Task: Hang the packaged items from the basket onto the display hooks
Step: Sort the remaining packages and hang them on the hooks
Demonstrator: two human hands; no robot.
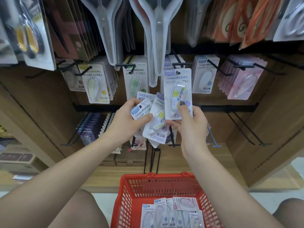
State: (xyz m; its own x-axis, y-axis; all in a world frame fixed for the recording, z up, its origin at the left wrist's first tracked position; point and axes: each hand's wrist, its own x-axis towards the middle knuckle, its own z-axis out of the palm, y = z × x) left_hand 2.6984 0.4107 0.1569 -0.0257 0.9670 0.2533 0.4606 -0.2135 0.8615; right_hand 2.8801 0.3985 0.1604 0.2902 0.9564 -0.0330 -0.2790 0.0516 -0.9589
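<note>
Gripping a fanned bunch of packs (153, 119), the left hand (130, 119) had its thumb pressed across the front of the top card and its fingers curled behind — a firm clench on several cards at once, some upside down. To its right, the right hand (189, 122) pinched the bottom edge of a single pack (178, 92), thumb on the front by the blister and fingers behind, holding it upright with its punched hole at the tip of a hook (177, 72); whether the hole had gone over the tip could not be told. These packs looked light: thin stiff card with a clear plastic blister over a correction tape, likely slick on the face and apt to slide against one another in a bunch. Taking each by the lower card edge, below the blister, seemed the sound choice, since it left the hole at the top free for the hook and kept the card from bending. On the rack behind, neighbouring hooks to the left and right already carried rows of like packs, and scissors hung above them. Lower down, just before the knees, the red basket (128, 195) stood on the floor with more packs (172, 213) lying flat in its bottom — so much of the job was judged still to do.
</note>
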